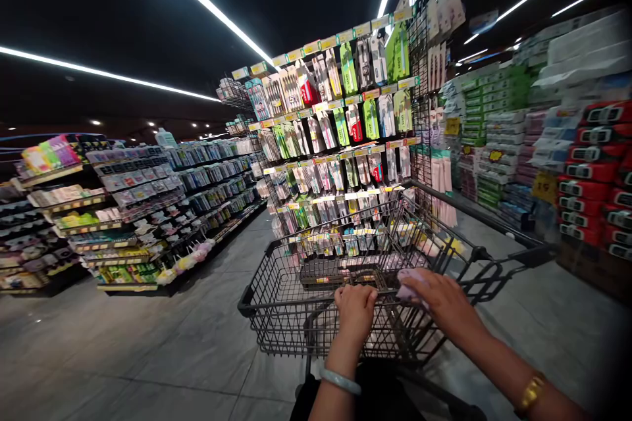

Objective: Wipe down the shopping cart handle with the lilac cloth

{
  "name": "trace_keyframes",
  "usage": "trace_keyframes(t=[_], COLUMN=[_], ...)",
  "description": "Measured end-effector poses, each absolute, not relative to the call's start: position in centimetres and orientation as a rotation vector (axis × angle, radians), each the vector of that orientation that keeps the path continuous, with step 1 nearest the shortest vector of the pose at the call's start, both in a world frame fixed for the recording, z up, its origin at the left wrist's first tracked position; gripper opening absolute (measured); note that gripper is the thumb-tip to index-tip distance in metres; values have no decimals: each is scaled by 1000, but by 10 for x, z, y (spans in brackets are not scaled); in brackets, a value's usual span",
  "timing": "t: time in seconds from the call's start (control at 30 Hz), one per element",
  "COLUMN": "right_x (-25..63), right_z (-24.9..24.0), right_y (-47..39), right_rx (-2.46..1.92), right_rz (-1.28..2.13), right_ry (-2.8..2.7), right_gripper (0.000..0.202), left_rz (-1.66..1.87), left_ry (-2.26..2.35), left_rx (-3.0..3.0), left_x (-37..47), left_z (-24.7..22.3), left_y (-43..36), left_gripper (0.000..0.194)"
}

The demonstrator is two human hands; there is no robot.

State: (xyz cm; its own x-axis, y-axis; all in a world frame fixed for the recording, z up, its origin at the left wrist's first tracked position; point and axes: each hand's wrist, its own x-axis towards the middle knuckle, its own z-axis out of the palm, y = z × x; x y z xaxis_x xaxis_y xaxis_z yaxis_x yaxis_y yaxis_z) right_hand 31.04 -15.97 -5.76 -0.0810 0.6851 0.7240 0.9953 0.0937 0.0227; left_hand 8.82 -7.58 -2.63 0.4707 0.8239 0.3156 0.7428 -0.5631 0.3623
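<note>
A dark wire shopping cart (281, 325) stands directly in front of me, its near rim running across the lower middle of the view. My left hand (354, 310) is wrapped over that rim, with a pale bangle on the wrist. To its right, my right hand (439, 296) is closed around a crumpled light-purple cloth or tissue (412, 284) and rests at the cart's edge. The inside of the basket shows only wire mesh and the rack behind it.
A tall rack (417, 79) of packaged toothbrushes rises just beyond the cart. Shelves of goods (143, 210) stand at the left, across a grey tiled floor (187, 342). Stacked red packs (585, 177) and green packs (494, 89) are at the right.
</note>
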Motion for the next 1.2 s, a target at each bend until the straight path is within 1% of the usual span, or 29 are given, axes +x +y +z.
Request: trace_keyframes(t=[0.1,0.23,0.33,0.47,0.57,0.7,0.83,0.97,1.03,1.1,1.2], right_x=[320,278,260,293,311,279,253,285,301,302,282], right_z=[-54,-45,-37,-30,-33,-44,-53,-58,-57,-52,-43], right_y=[-163,-147,-141,-155,-163,-149,-142,-172,-183,-180,-160], right_rx=[-1759,-1829,-1803,-1775,-1807,-1754,-1557,-1534,-1606,-1694,-1793], right_rz=[-737,-688,-576,-472,-516,-663,-771,-764,-776,-772,-678], right_ry=[-1700,-1680,-1779,-1868,-1816,-1722,-1736,-1854,-1808,-1720,-1674], right_gripper=[34,25,29,29,27,24,35,49,51,47,35], left_rz=[721,697,683,669,664,742,837,734,695,692,679], left_ry=[1367,1371,1398,1387,1375,1505,1485,1434,1443,1453,1370], left_rx=[2540,2540,2547,2548,2521,2433,2459,2537,2533,2554,2644], left_x=[89,91,86,75,73,88,99,96,96,99,103], left_z=[-24,-23,-24,-23,-24,-32,-40,-35,-29,-22,-15], left_y=[-78,-75,-70,-69,-69,-70,-74,-77,-78,-77,-73], left_gripper=[22,21,24,25,27,29,29,24,24,25,24])
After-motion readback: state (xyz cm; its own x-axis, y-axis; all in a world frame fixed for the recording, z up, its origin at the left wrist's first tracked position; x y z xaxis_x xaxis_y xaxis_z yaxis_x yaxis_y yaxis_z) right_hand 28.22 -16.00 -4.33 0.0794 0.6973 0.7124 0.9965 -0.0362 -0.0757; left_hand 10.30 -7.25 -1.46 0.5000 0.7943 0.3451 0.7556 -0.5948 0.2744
